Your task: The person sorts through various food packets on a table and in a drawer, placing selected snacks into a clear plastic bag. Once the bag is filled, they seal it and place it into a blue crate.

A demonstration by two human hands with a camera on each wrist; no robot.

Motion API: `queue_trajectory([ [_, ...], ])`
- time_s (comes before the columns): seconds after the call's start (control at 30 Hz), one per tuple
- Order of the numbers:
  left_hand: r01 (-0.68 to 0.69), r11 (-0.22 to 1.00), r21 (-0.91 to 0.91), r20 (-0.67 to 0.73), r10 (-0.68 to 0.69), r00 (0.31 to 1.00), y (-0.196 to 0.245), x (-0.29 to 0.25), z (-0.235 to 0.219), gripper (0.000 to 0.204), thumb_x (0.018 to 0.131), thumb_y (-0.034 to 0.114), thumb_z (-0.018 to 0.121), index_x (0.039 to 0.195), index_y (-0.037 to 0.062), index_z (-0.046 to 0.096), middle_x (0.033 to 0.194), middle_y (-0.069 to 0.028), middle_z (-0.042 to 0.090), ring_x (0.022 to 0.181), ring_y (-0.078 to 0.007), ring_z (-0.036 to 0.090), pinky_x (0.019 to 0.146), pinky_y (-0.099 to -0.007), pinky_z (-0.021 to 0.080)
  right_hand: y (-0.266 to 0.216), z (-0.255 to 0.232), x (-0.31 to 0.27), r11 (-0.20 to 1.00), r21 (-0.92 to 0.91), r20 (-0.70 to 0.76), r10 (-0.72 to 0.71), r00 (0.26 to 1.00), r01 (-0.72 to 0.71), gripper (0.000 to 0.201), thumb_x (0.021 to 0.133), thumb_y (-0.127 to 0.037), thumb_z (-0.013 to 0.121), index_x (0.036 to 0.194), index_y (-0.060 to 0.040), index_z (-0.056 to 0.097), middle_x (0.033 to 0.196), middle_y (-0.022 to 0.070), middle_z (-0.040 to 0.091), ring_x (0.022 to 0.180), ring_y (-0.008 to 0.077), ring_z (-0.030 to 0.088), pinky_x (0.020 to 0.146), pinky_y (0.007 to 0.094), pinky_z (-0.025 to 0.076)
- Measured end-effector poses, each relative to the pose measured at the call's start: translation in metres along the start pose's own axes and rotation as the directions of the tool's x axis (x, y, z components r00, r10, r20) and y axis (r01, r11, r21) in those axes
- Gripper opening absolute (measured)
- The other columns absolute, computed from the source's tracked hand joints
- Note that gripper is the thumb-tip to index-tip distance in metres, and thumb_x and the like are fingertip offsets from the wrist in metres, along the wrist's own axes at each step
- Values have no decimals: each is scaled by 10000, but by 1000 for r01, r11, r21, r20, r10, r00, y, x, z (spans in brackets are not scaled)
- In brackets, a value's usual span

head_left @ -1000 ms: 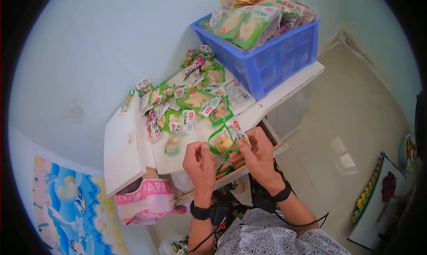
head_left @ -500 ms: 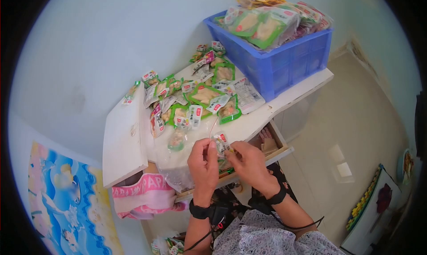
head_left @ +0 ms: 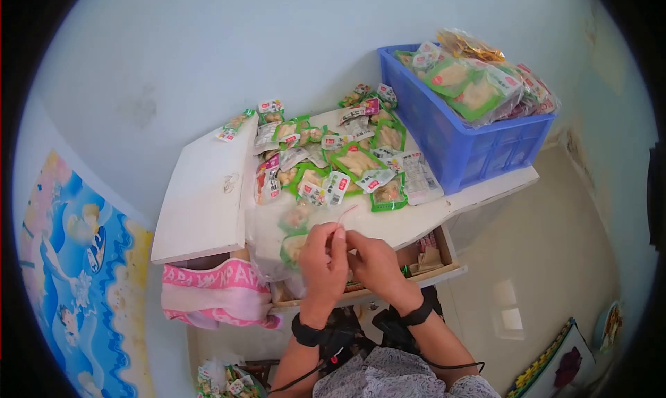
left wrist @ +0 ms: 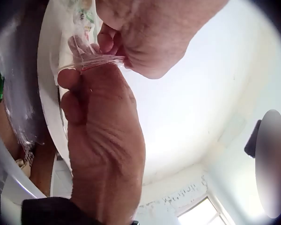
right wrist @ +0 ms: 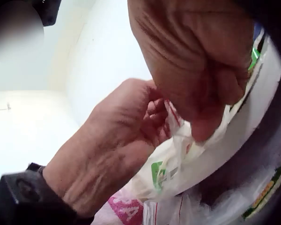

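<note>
Both hands pinch the top edge of a clear zip bag (left wrist: 96, 61) with a red line along its mouth. My left hand (head_left: 325, 269) and right hand (head_left: 380, 263) are close together over the front of the white tabletop (head_left: 374, 221). In the left wrist view the film is stretched between the fingertips. A red strip (head_left: 346, 213) sticks up past the left fingertips. Green-edged snack packets (head_left: 293, 247) show beside the left hand, under clear plastic. Much of the bag is hidden behind the hands.
Behind the hands lie several snack packets (head_left: 357, 161). A blue crate (head_left: 475, 151) heaped with more packets stands at the back right. Below the tabletop a drawer (head_left: 451, 267) is pulled out, and a pink-and-white towel (head_left: 215, 290) hangs at the left.
The snack packet held between the hands has gone down out of the fingers. Both hands have come together at the bag's red-lined edge. The head view has shifted, moving the crate rightward.
</note>
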State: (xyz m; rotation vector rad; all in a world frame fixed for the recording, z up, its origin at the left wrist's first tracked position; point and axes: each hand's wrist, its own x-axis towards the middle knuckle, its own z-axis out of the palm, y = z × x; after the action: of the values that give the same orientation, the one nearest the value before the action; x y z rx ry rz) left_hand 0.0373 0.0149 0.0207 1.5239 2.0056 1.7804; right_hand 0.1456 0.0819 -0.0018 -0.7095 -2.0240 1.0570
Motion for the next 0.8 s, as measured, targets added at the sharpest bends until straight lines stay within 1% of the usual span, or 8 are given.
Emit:
queue_trajectory([
  [0.07, 61, 997, -38, -71, -64, 995, -15, -3, -11, 90, 1008, 92, 627, 1038, 11, 653, 851, -64, 657, 715, -131, 603, 657, -291, 497, 4, 4, 11, 990, -86, 95, -101, 990, 109, 276, 912, -50, 662, 1188, -63, 644, 871, 144, 728, 660, 237, 681, 607, 357, 510],
  [0.1, 98, 994, -52, -100, -103, 990, -22, -7, -18, 90, 1010, 92, 627, 1035, 9, 653, 846, -52, 652, 714, -117, 592, 654, -285, 491, -2, 2, 17, 991, 20, -4, -130, 991, 130, 226, 913, -37, 662, 1139, -52, 657, 884, 123, 736, 632, 226, 653, 596, 346, 507],
  [0.2, 198, 965, -173, -132, -222, 966, -41, -18, -35, 89, 1009, 88, 636, 1019, 1, 653, 814, -4, 614, 701, -61, 524, 632, -243, 444, -8, -9, 42, 985, 175, -151, 23, 988, 4, 162, 910, -26, 670, 1072, -40, 670, 908, 99, 744, 610, 214, 628, 594, 330, 510],
  [0.33, 218, 954, -204, -134, -248, 960, -51, -25, -40, 86, 1003, 79, 646, 1005, -6, 656, 792, 10, 604, 687, -48, 505, 622, -227, 425, -10, 2, 82, 977, -133, -227, -194, 954, 167, 105, 911, -78, 686, 1012, -57, 670, 847, 120, 722, 703, 292, 696, 621, 393, 521],
  [0.47, 228, 936, -267, -126, -269, 955, -53, -25, -39, 83, 997, 74, 651, 1005, -8, 661, 780, 7, 604, 678, -52, 507, 619, -232, 430, 10, 27, 115, 920, -340, -69, -233, 970, 197, 267, 842, -133, 789, 1059, -55, 654, 952, 122, 731, 803, 288, 715, 675, 404, 535],
  [0.57, 159, 967, -198, -113, -184, 977, -54, -24, -40, 75, 1024, 86, 631, 1030, 12, 636, 796, 42, 578, 676, -19, 481, 597, -195, 397, 9, 42, 123, 810, -549, 7, -244, 970, 208, 351, 795, -177, 836, 1071, -68, 649, 932, 118, 723, 856, 288, 713, 701, 414, 531],
  [0.67, 210, 943, -259, -94, -241, 966, -55, -24, -41, 79, 998, 72, 648, 1031, 3, 668, 801, -14, 625, 685, -62, 528, 625, -239, 443, 7, 53, 127, 825, -557, 1, -108, 994, 91, 411, 766, -219, 866, 1086, -84, 647, 889, 113, 711, 842, 294, 698, 696, 408, 521],
  [0.8, 227, 935, -274, -74, -255, 964, -54, -22, -40, 83, 1007, 82, 639, 1034, 8, 663, 821, -11, 627, 697, -61, 531, 624, -237, 445, 21, 48, 129, 943, -331, 89, -7, 996, 36, 370, 793, -212, 842, 1069, -66, 643, 845, 114, 688, 767, 287, 659, 675, 398, 501],
])
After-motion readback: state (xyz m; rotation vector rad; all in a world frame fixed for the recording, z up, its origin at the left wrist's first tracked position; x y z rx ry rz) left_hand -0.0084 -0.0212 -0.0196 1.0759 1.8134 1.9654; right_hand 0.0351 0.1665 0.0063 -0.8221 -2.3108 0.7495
